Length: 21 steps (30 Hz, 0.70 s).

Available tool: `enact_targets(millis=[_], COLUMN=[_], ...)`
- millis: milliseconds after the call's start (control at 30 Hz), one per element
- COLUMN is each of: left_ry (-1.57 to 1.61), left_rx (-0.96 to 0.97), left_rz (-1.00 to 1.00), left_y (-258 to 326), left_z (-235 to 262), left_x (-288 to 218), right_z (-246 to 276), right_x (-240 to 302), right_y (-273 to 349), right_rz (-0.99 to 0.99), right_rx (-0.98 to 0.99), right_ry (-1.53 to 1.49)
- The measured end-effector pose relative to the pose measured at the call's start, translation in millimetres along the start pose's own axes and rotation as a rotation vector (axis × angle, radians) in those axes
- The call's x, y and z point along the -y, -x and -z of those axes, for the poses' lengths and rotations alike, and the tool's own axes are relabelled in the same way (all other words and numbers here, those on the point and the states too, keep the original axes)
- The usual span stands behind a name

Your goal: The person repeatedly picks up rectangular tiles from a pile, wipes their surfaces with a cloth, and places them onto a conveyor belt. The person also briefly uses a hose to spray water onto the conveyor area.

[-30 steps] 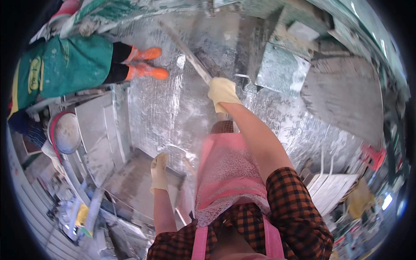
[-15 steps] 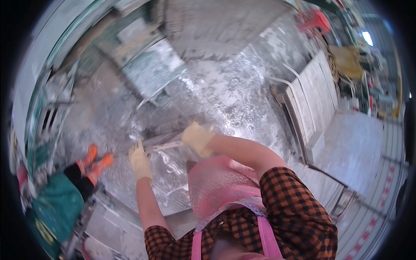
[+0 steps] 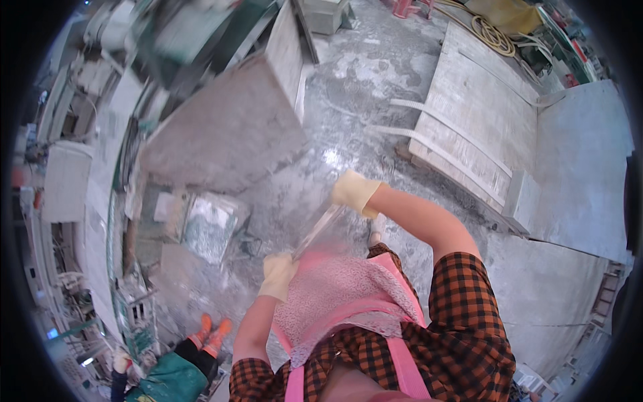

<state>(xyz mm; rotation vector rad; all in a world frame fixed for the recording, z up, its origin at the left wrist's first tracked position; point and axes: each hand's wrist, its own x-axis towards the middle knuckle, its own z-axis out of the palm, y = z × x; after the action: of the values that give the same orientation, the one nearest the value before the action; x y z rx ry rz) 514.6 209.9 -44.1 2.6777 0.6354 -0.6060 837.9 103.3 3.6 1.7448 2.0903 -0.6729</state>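
Observation:
Between my two gloved hands is a thin, flat slab, seen almost edge-on as a narrow pale strip and partly blurred. My left hand, in a cream rubber glove, is closed on its near left end, close to my pink apron. At the far right end, my right hand, in a matching glove, is wrapped round the slab. The slab slants up to the right above the wet grey floor. Its far face is hard to make out.
A strapped stack of large pale boards stands at the right. A big grey panel stands at the far left, near a low metal-topped stand. A co-worker in a green apron and orange boots is at lower left. A hose lies coiled.
My view has turned. Both hands have moved right in the picture with the slab, which now slants more steeply. The co-worker and stand appear lower in the picture.

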Motion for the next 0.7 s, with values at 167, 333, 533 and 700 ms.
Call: enact_targets(millis=[167,333,533,700], left_ry=[-0.011,0.049,0.124,0.128], left_rx=[-0.062,-0.284,-0.512,-0.717], left_rz=[0.019,-0.048,-0.37,-0.549], left_y=[-140.1,-301.7,-511.3,-676.0], left_z=[104.8,187.3,302.0,420.4], left_x=[-121.4,-205.1,-264.5,-321.3], right_z=[65.4,141.3,196.8,236.6], right_x=[-167.1,-322.1,-466.4,-599.0], right_y=[75.1,142.5,230.8,267.8], right_rz=[-0.239,-0.437,-0.487,-0.745], right_rx=[-0.107,-0.069,-0.521,-0.579], right_ry=[-0.007,0.164,0.262,0.273])
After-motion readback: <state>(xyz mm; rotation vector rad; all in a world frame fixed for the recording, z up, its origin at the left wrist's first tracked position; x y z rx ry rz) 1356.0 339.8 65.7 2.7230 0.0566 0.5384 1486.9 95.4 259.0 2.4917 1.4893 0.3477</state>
